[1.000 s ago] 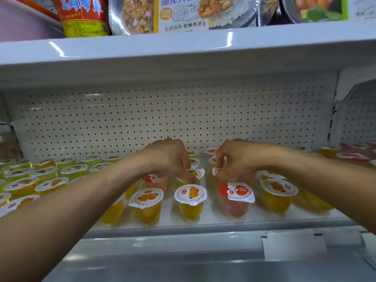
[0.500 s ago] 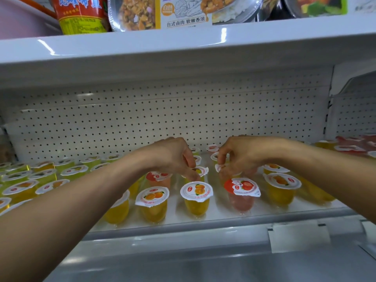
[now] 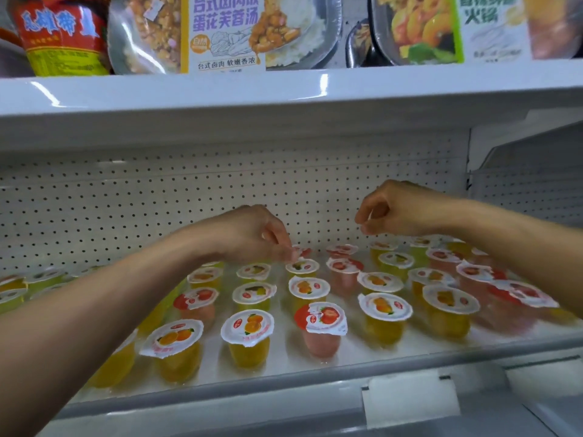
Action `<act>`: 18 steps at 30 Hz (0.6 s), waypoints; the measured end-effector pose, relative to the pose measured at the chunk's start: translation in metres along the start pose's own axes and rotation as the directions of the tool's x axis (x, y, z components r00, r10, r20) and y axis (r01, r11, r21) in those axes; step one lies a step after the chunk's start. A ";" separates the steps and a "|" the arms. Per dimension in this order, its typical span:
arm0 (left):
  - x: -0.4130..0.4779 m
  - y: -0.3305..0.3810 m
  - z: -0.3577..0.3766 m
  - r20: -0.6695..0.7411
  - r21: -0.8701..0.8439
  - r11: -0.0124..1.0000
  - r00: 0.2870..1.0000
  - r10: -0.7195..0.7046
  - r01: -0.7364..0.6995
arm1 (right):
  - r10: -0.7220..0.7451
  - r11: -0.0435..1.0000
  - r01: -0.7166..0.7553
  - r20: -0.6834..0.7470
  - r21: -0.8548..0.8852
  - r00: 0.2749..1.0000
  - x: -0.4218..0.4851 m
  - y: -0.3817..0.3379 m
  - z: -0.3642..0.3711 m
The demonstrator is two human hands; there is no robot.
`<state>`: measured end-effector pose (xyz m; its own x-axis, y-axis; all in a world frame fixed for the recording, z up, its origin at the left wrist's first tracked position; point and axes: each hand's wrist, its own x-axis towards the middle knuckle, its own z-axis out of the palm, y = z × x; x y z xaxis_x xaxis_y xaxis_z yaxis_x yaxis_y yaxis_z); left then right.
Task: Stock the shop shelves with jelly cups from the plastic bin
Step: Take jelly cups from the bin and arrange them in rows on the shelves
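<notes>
Nearest: grey front rail (image 3: 220,414) with a blank white label (image 3: 410,400). Behind it is a white metal shelf (image 3: 285,361) carrying rows of small clear plastic jelly cups (image 3: 247,335), upright, foil lids on. Most are yellow with orange-fruit lids, several pink with strawberry lids, e.g. the pink front-row cup (image 3: 321,326). Cups stand close together, none stacked.

Both forearms reach in over the cups. Left hand (image 3: 252,234) is low over the middle rows, fingers curled down, tips bunched at the lid edge of a yellow back-row cup (image 3: 302,267); cannot tell if they pinch it or only touch. Right hand (image 3: 394,209) is higher, apart from the cups, fingers curled in, thumb against forefinger, nothing in it.

Behind: white pegboard back panel (image 3: 126,209). Above: white upper shelf (image 3: 284,89) with boxed ready meals (image 3: 227,33) and a red-and-yellow can (image 3: 63,36).
</notes>
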<state>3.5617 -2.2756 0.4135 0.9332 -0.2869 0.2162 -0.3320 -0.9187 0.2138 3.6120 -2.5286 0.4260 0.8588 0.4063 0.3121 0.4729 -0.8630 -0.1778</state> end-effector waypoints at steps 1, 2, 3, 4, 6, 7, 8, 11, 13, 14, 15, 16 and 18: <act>0.007 0.004 0.001 -0.017 -0.003 1.000 1.000 -0.013 0.013 | -0.008 1.000 0.008 0.017 -0.016 1.000 0.004 0.010 -0.002; 0.015 0.008 0.003 -0.038 -0.006 1.000 0.999 -0.028 0.028 | -0.023 0.999 0.024 0.035 -0.033 0.999 0.009 0.020 -0.003; 0.024 0.012 0.005 -0.055 -0.005 0.999 0.998 -0.042 0.042 | -0.039 0.998 0.042 0.053 -0.049 0.998 0.015 0.030 -0.003; 0.034 0.016 0.009 -0.064 0.002 0.998 0.996 -0.057 0.057 | -0.052 0.997 0.057 0.073 -0.060 0.996 0.020 0.040 -0.004; 0.054 0.024 0.018 -0.064 0.030 0.996 0.995 -0.080 0.082 | -0.072 0.994 0.082 0.117 -0.078 0.991 0.031 0.057 -0.002; 0.065 0.027 0.022 -0.063 0.051 0.995 0.994 -0.086 0.089 | -0.084 0.992 0.096 0.138 -0.086 0.987 0.037 0.064 0.000; 0.074 0.030 0.027 -0.063 0.067 0.993 0.994 -0.091 0.095 | -0.095 0.989 0.111 0.159 -0.095 0.983 0.042 0.070 0.002; 0.100 0.039 0.041 -0.058 0.050 0.991 0.991 -0.122 0.125 | -0.122 0.982 0.150 0.222 -0.114 0.967 0.057 0.083 0.013; 0.115 0.045 0.051 -0.006 0.033 0.992 0.993 -0.121 0.122 | -0.127 0.981 0.162 0.271 -0.110 0.954 0.065 0.088 0.020; 0.121 0.048 0.055 0.024 0.029 0.993 0.993 -0.113 0.113 | -0.125 0.981 0.163 0.294 -0.108 0.948 0.068 0.089 0.023; 0.127 0.051 0.059 0.049 0.026 0.994 0.993 -0.109 0.108 | -0.119 0.982 0.158 0.311 -0.102 0.943 0.070 0.090 0.025; 0.133 0.053 0.062 0.072 0.028 0.994 0.991 -0.111 0.109 | -0.107 0.985 0.144 0.322 -0.093 0.941 0.073 0.090 0.028; 0.144 0.056 0.066 0.109 0.067 0.991 0.987 -0.120 0.113 | -0.092 0.990 0.122 0.329 -0.071 0.940 0.077 0.090 0.031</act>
<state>3.6869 -2.3859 0.3941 0.9757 -0.2025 0.0836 -0.2144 -0.9614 0.1726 3.7268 -2.5658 0.4047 0.8286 0.5598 0.0027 0.5585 -0.8264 -0.0713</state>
